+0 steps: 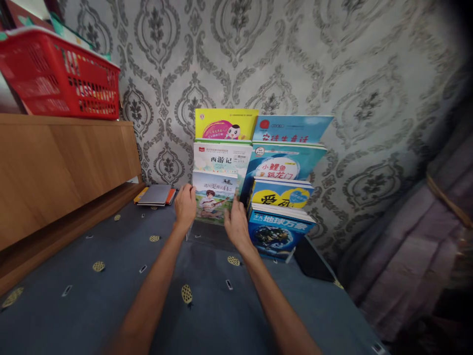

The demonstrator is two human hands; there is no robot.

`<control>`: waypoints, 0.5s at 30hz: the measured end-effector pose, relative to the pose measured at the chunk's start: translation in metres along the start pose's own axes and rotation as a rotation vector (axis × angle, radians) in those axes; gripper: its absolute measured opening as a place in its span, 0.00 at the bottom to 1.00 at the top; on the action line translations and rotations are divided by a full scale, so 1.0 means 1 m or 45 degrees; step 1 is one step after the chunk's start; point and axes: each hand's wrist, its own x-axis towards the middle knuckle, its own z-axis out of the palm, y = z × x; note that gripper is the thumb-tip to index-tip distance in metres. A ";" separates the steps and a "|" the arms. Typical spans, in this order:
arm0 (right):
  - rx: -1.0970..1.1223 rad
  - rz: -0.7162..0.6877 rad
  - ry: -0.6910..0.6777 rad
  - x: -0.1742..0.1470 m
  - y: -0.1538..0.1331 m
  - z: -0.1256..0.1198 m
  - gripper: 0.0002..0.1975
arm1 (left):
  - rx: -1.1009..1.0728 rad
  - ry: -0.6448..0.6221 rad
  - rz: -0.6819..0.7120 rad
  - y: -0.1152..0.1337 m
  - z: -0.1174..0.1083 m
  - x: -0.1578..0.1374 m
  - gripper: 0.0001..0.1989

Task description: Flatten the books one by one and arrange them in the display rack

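Observation:
A small book (215, 198) with a drawing of a seated figure on its cover stands upright at the front of the left row of books. My left hand (185, 204) grips its left edge, and my right hand (236, 223) holds the right edge low down. Directly behind stands a white book (221, 159), with a yellow book (226, 123) at the back. In the right row, from front to back, are a globe book (277, 234), a yellow-and-blue book (281, 195), a teal book (283, 165) and a blue book (291, 129). What supports the rows is mostly hidden.
A small pile of books (155, 195) lies flat at the left, near the wooden cabinet (66, 162). On the cabinet sits a red basket (74, 74). A flat black object (314, 261) lies right of the globe book, with a curtain (399, 266) beyond.

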 end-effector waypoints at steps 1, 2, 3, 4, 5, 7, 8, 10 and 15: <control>0.000 -0.002 -0.001 0.000 0.000 0.000 0.30 | 0.000 -0.002 -0.002 0.000 0.000 0.000 0.12; -0.002 -0.002 -0.005 0.000 0.000 -0.001 0.30 | -0.001 -0.007 -0.004 0.000 0.000 0.000 0.12; -0.005 -0.001 -0.013 0.000 0.000 -0.001 0.30 | -0.002 -0.012 -0.009 0.001 0.000 0.000 0.12; -0.010 0.002 -0.023 0.000 0.000 -0.002 0.31 | -0.007 -0.016 -0.014 0.001 0.000 -0.001 0.12; -0.015 0.005 -0.033 0.000 0.000 -0.002 0.31 | -0.015 -0.015 -0.019 0.002 0.000 -0.001 0.11; -0.023 0.014 -0.044 0.000 -0.001 -0.003 0.31 | -0.033 0.009 -0.020 0.005 -0.002 -0.003 0.11; -0.024 0.019 -0.043 0.000 -0.002 -0.003 0.30 | -0.035 0.029 -0.010 0.007 -0.003 -0.004 0.14; -0.016 0.024 -0.026 0.000 -0.002 -0.002 0.30 | 0.001 0.051 0.033 0.013 -0.005 -0.007 0.22; 0.019 0.028 0.010 0.000 -0.002 0.000 0.31 | 0.218 -0.040 0.135 0.024 -0.014 -0.008 0.31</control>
